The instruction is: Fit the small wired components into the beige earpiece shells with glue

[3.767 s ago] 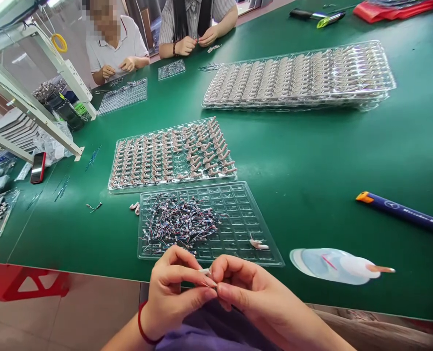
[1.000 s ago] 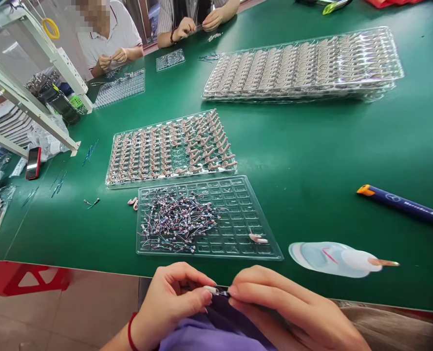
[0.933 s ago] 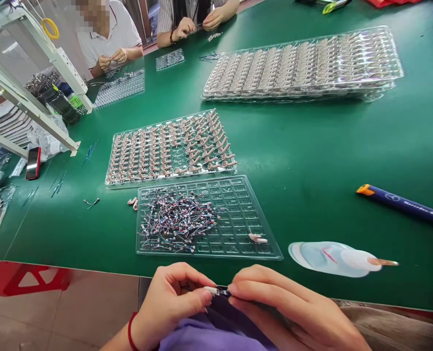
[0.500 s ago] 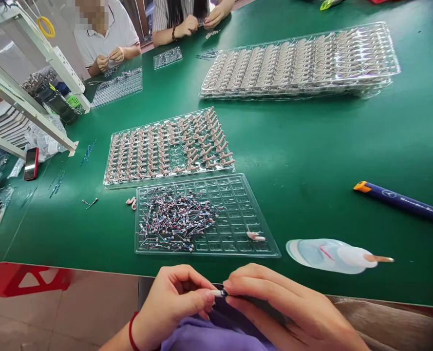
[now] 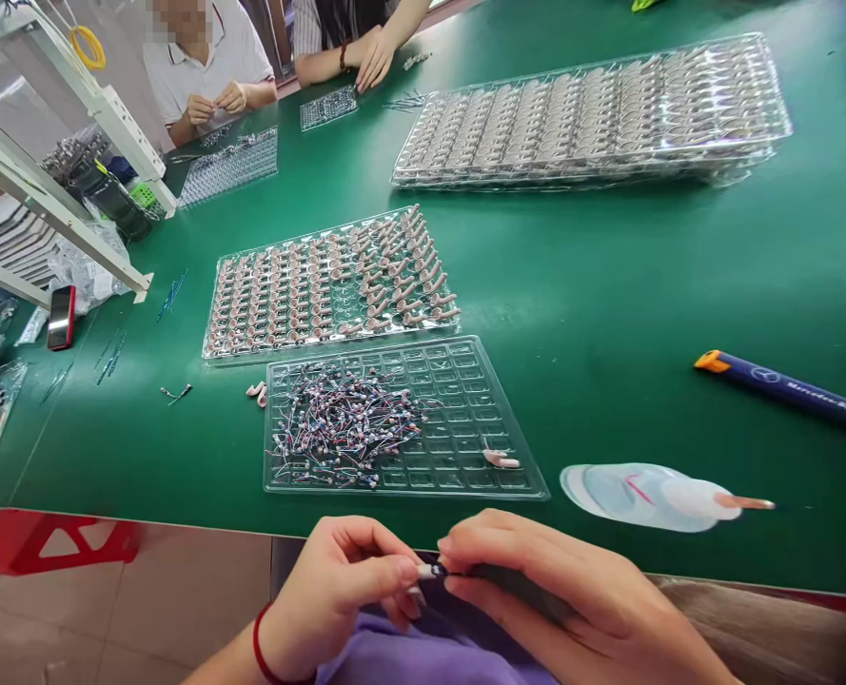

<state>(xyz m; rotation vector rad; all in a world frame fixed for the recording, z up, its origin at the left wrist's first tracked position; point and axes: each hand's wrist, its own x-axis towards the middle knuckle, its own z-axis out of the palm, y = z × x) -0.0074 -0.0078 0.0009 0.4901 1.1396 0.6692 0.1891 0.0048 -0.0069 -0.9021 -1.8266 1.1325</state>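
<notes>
"So, how's the grip?"
"Left hand (image 5: 358, 571) pinches a small white tubular piece (image 5: 426, 572) between the hands; right hand (image 5: 565, 595) pinches its dark end (image 5: 440, 569) (best kept straight, gently)."
"Beyond them?"
"A clear plastic gridded tray (image 5: 458, 419), heaped with thin red-and-blue wires (image 5: 344, 419)."

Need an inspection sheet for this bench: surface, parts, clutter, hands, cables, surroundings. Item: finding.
Surface: green tabletop, glossy.
Job's things: small white piece with dark end, held off the table; tangled wired parts heaped on the near tray; beige hooked parts in the tray behind.
Clutter: bottle on its side; blue tube with orange tip; phone.
Hands: left hand pinches the white piece; right hand has fingers closed on its dark end.
Cables: short thin wires in the heap; yellow coil hanging upper left, type unclear.
Surroundings: white frame left; two co-workers across the table; red stool below.
</notes>
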